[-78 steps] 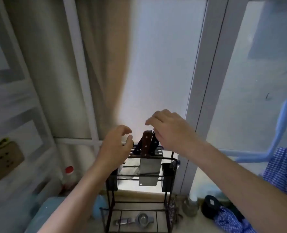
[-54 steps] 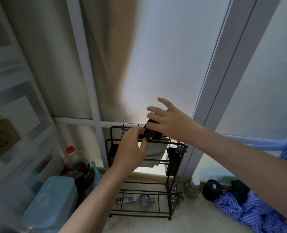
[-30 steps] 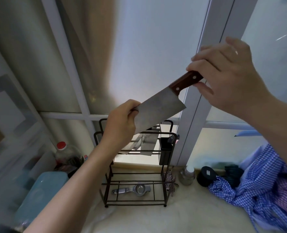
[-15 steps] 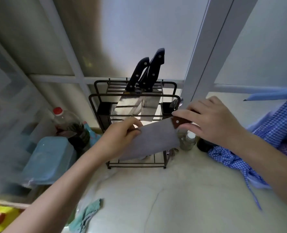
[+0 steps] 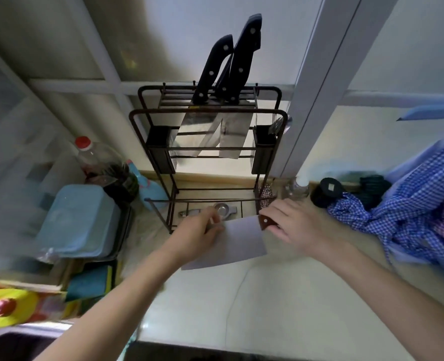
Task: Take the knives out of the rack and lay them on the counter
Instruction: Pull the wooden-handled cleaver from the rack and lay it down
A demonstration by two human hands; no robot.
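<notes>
A cleaver with a broad steel blade and a brown wooden handle lies nearly flat just above or on the pale counter, in front of the rack. My right hand grips its handle. My left hand pinches the far end of the blade. The black wire rack stands at the back against the window. Black-handled knives stand upright in its top slots, two handles plain to see.
A metal squeezer lies on the rack's bottom shelf. A red-capped bottle and a light blue box stand left. A small jar, a black lid and blue checked cloth lie right.
The cleaver was lifted out of the rack by both hands, swung up, then brought down low to the counter in front of the rack. The view tilted downward.
</notes>
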